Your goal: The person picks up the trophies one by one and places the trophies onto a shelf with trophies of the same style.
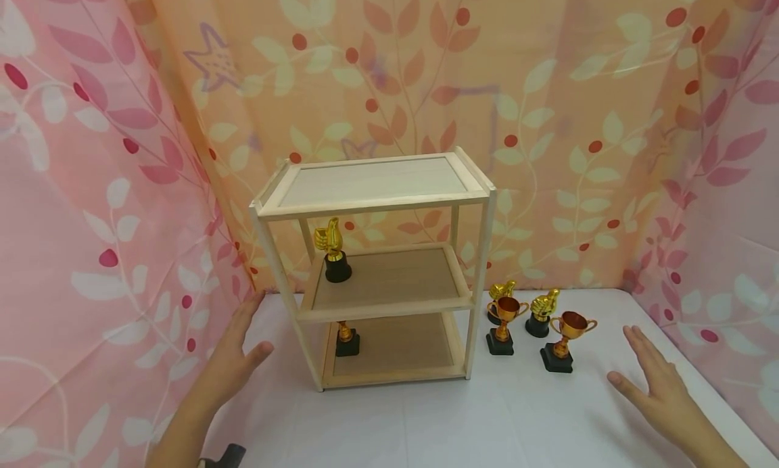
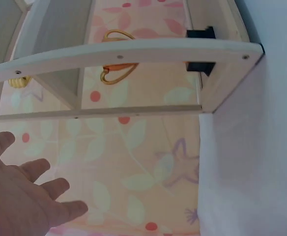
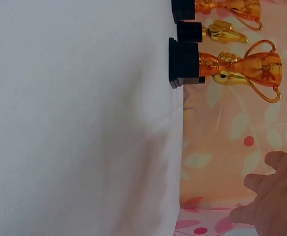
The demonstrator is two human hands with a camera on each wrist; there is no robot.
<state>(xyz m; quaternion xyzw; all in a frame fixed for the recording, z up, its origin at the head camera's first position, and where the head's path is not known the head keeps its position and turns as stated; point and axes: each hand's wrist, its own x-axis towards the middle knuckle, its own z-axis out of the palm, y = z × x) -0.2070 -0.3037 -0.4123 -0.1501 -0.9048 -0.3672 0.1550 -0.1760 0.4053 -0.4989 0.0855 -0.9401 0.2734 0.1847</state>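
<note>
here your left hand [image 1: 234, 360] hovers flat and spread beside the left post of the wooden shelf rack [image 1: 371, 265], fingers straight, holding nothing. the rack stands on the desk [image 1: 426, 420] with three levels: a thumbs-up trophy [image 1: 331, 251] sits at the left of the middle shelf, and a small cup trophy [image 1: 347, 339] at the left of the bottom shelf.

to the right of the rack, four more trophies cluster on the desk: a cup trophy by the rack [image 1: 504, 324], a thumbs-up piece behind it [image 1: 502, 292], another thumbs-up piece [image 1: 541, 312], and the nearest cup trophy [image 1: 566, 341]. your right hand [image 1: 657, 380] floats open beyond them, fingers extended, touching nothing.

these trophies look like light plated plastic, stiff but glossy, so likely slippery on the gold parts. the thin handles seem the weakest spot; pinch the stem or the square black base instead. they are top-heavy on small bases and stand close together, so a careless grip could topple a neighbour.

the desk wears a smooth white cloth, which may slide or wrinkle under a pushed base. the rack seems light, though from the left wrist view i can't judge how steadily it sits. pink and orange leaf-print curtains [image 1: 91, 184] close in on three sides.
</note>
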